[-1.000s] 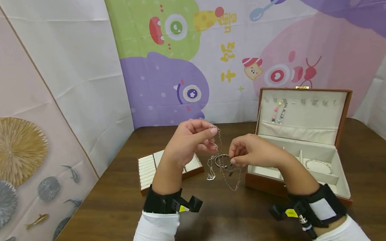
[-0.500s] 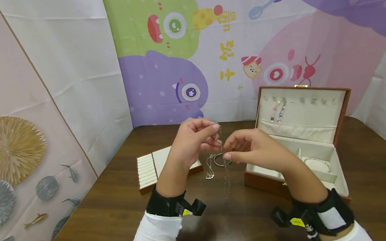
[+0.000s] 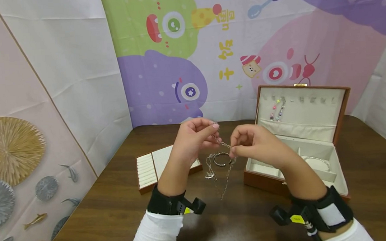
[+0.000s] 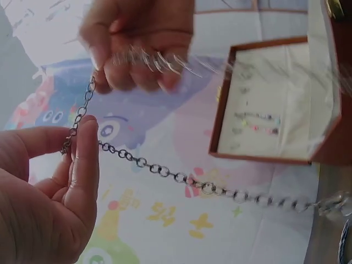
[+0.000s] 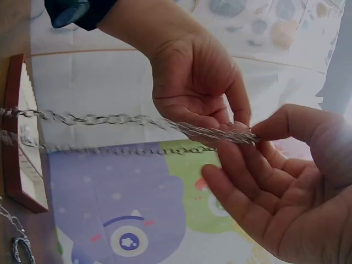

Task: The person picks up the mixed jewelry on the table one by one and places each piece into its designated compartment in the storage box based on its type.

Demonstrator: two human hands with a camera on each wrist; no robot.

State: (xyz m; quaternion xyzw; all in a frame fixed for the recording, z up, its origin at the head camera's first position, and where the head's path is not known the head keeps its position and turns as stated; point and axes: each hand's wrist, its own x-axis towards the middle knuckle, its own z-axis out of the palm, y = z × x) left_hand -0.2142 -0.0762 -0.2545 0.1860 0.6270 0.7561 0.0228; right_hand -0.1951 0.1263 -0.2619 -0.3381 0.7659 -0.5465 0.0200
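Note:
A silver chain necklace point(image 3: 227, 182) hangs in the air between both hands, over the table. My left hand point(image 3: 195, 140) pinches one stretch of it between thumb and fingers. A little to the right and lower, my right hand point(image 3: 259, 146) pinches another stretch, and a short length spans the gap. From the right fingertips the rest dangles in a loop. In the left wrist view the necklace's round links point(image 4: 181, 177) trail down from the left fingers. Several strands are gathered at the right thumb in the right wrist view. Behind, a second silver chain point(image 3: 209, 168) and a bangle point(image 3: 215, 162) lie on the table.
An open brown jewelry box point(image 3: 263, 184) stands at right; a bracelet point(image 3: 325, 163) lies in one compartment. Two beaded strands point(image 3: 274, 109) hang inside its lid. At left, behind my left forearm, sits a jewelry tray point(image 3: 146, 169) with ring rolls. A patterned cloth point(image 3: 165, 89) hangs beyond the dark wooden table.
My right hand rose from lower on the necklace to near the left hand, then drew back to the right, pinching the chain. The left hand kept its hold and barely moved.

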